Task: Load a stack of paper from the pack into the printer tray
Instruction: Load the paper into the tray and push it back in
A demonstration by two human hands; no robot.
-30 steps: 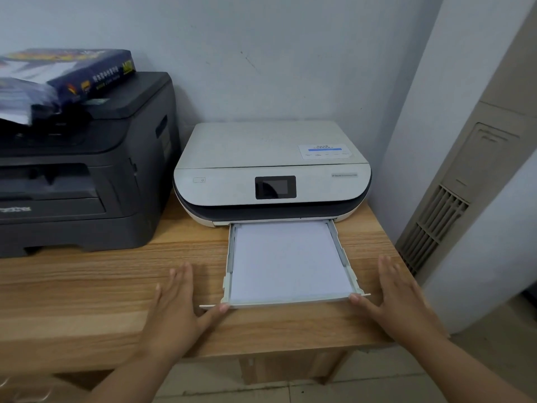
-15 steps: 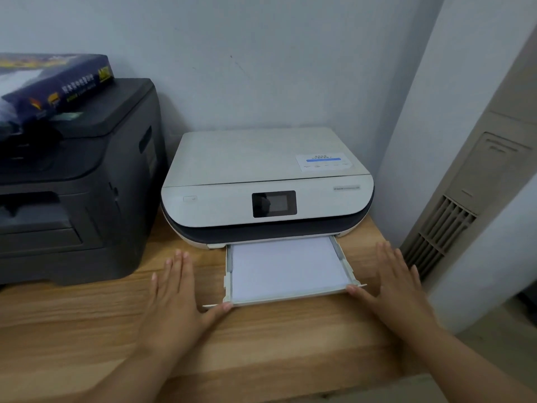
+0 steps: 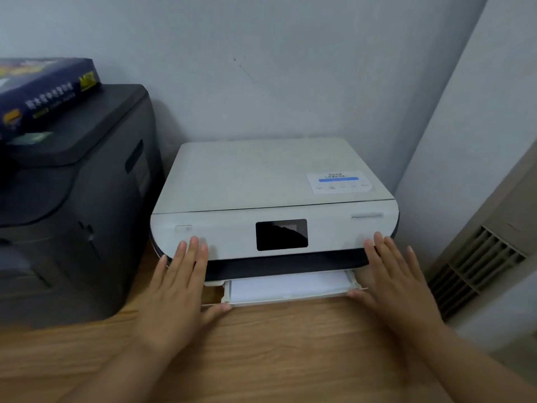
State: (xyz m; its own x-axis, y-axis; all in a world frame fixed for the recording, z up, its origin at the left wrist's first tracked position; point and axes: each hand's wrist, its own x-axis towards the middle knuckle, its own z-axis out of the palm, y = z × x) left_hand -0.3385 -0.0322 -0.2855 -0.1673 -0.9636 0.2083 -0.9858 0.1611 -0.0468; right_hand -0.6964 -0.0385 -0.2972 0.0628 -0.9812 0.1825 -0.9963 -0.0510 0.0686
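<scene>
Paper stack in tray, tray mostly inside white printer; left hand, right hand flat, fingers straight, thumbs on tray's front corners.

1. The paper pack runs off the left edge, and its lettering is too blurred to read.
2. The black printer under it is cut off at the left too.
3. Most of the tray and its paper is hidden inside the white printer.
4. The print on the lid's label is too small to read.
5. The forearms behind the left hand and the right hand are cut off by the bottom edge.
</scene>
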